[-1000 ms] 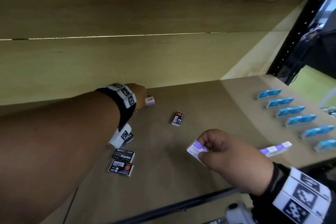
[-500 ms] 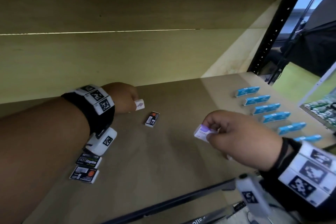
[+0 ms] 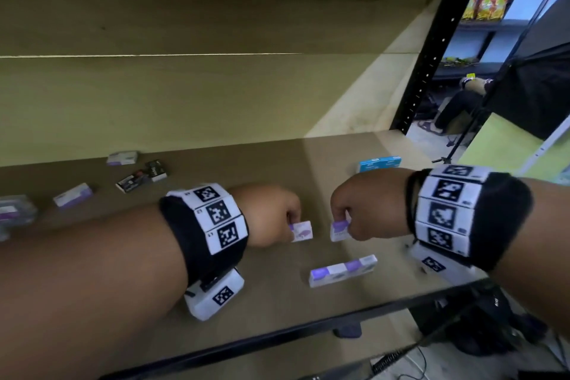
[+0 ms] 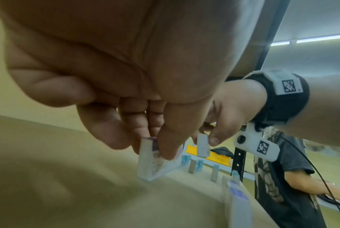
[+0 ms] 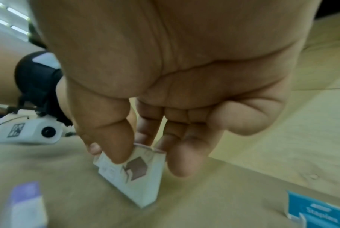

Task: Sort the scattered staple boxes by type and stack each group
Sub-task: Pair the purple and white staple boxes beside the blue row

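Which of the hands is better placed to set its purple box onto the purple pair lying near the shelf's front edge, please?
Probably the right hand: its purple box hangs almost above the purple pair, while the left hand with its own box is further to the left.

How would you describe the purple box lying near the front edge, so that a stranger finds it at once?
Start at the shelf's black front rail. Just behind it, below the two hands, a long purple-and-white box lies flat and alone. Unlike the small purple boxes pinched by the left hand and the right hand, nobody touches it.
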